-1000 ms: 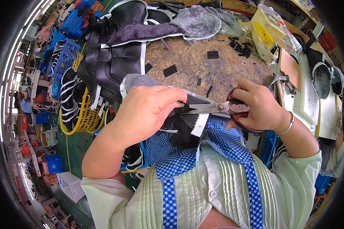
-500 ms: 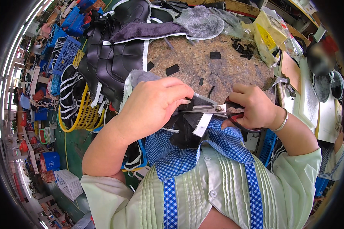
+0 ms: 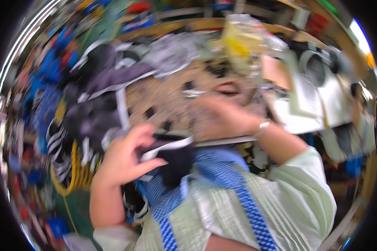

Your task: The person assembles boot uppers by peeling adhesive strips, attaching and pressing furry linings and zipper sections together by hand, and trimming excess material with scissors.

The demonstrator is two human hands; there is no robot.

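My left hand (image 3: 127, 157) is at the near edge of the table, its thumb spread wide from its bent fingers. Between them lies a black fabric piece with a white edge (image 3: 174, 161), which hangs down over my blue checked apron; the thumb touches its front. My right hand (image 3: 224, 115) is smeared by motion over the tabletop, so its fingers do not show clearly. Just beyond it, a pair of scissors with red-and-black handles (image 3: 227, 88) lies on the table, apart from the hand.
Small black scraps (image 3: 149, 112) dot the worn brown tabletop (image 3: 171, 98). Dark padded pieces with white edging (image 3: 92, 113) pile up at the left, near a yellow basket (image 3: 71, 175). Grey plush (image 3: 174, 52) lies at the back. A yellowish container (image 3: 238, 42) and white sheets (image 3: 297, 98) are at the right.
My right hand has let go of the scissors, which now lie on the table. My left hand has moved left and spread its fingers. The whole view has shifted and blurred.
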